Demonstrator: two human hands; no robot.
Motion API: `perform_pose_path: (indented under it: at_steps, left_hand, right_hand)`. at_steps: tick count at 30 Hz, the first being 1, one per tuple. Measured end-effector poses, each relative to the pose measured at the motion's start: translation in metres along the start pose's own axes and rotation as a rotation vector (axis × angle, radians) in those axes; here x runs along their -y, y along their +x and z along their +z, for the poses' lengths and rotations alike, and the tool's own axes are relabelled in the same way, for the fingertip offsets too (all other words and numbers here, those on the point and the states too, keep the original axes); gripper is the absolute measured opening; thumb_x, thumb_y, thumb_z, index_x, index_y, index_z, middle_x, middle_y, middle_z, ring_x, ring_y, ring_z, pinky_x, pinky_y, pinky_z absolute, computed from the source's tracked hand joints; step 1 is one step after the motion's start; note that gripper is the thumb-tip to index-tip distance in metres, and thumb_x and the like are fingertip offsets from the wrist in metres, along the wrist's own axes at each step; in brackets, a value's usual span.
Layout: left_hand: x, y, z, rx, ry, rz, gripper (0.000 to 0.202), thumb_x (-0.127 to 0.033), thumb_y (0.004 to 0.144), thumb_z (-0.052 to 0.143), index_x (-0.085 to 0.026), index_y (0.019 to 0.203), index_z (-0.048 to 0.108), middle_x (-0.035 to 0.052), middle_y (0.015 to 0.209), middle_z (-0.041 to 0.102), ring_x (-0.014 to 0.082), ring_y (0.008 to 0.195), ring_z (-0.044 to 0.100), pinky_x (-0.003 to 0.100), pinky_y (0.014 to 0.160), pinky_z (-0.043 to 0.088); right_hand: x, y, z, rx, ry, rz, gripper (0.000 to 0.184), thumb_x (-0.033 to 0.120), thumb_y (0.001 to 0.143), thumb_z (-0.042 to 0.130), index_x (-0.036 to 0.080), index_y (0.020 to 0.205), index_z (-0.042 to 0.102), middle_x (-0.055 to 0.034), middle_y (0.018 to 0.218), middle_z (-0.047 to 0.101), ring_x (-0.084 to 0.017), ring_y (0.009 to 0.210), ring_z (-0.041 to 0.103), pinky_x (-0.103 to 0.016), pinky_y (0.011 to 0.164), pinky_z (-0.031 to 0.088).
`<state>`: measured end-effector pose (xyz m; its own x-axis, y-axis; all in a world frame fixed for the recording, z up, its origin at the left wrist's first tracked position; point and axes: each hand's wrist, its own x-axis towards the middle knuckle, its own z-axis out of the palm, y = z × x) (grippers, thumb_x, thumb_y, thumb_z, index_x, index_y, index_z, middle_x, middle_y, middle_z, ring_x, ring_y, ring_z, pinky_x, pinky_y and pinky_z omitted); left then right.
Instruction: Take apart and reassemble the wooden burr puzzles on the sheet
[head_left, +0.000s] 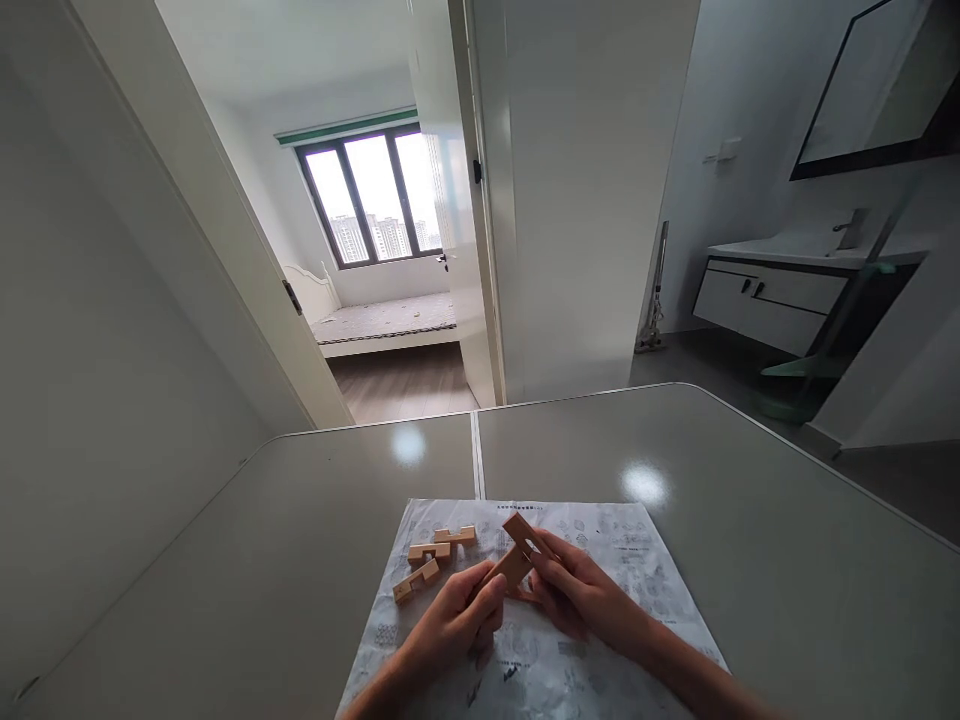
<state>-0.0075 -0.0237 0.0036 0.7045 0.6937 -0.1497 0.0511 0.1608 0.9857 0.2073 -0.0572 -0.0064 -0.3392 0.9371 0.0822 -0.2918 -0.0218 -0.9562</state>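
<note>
Both my hands hold a small cluster of notched wooden puzzle pieces (517, 552) above a printed paper sheet (637, 560). My left hand (457, 625) is closed on the lower end of the cluster. My right hand (577, 590) grips it from the right, fingers wrapped round the pieces. To the left of my hands, three loose wooden pieces (429, 558) lie on the sheet.
The sheet lies on a grey folding table (750, 500) with a centre seam. Beyond the table's far edge stand a white wall and an open doorway to a bedroom. A washbasin cabinet (772, 295) is at the right.
</note>
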Motion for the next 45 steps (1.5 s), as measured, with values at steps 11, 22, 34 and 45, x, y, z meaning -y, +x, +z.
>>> perform_pose_path:
  at_steps: [11, 22, 34, 45]
  left_hand:
    - [-0.004, -0.002, 0.003, -0.016, 0.041, -0.005, 0.045, -0.061, 0.098, 0.056, -0.02, 0.085, 0.045, -0.0102, 0.06, 0.037, 0.0032, 0.042, 0.028, 0.017, 0.039, 0.037]
    - [-0.005, -0.001, 0.004, -0.023, 0.093, 0.001, 0.044, -0.061, 0.099, 0.053, -0.021, 0.085, 0.042, -0.0098, 0.06, 0.04, 0.0033, 0.039, 0.032, 0.017, 0.037, 0.032]
    - [-0.009, -0.003, 0.006, -0.036, 0.101, -0.014, 0.045, -0.062, 0.099, 0.053, -0.021, 0.085, 0.043, -0.0095, 0.061, 0.039, 0.0035, 0.041, 0.031, 0.017, 0.04, 0.035]
    - [-0.013, -0.003, 0.005, -0.004, 0.102, -0.024, 0.046, -0.064, 0.098, 0.053, -0.019, 0.09, 0.049, -0.0096, 0.061, 0.039, 0.0037, 0.041, 0.031, 0.018, 0.041, 0.037]
  right_hand:
    - [-0.005, 0.0, -0.002, 0.045, -0.004, -0.026, 0.068, 0.061, 0.104, 0.048, 0.018, 0.157, 0.044, 0.0097, 0.051, 0.046, -0.006, 0.035, 0.031, -0.019, 0.035, 0.024]
    - [-0.008, -0.002, -0.007, 0.059, 0.132, 0.071, 0.07, 0.059, 0.105, 0.039, 0.018, 0.163, 0.035, 0.0088, 0.057, 0.041, -0.007, 0.038, 0.027, -0.019, 0.037, 0.019]
    - [0.0, -0.004, -0.007, 0.062, 0.053, 0.003, 0.071, 0.055, 0.102, 0.054, 0.02, 0.161, 0.038, 0.009, 0.05, 0.044, -0.008, 0.042, 0.031, -0.022, 0.046, 0.029]
    - [-0.01, -0.003, -0.013, 0.124, 0.056, 0.0, 0.072, 0.055, 0.105, 0.05, 0.02, 0.165, 0.029, 0.0085, 0.055, 0.05, -0.007, 0.037, 0.039, -0.021, 0.043, 0.031]
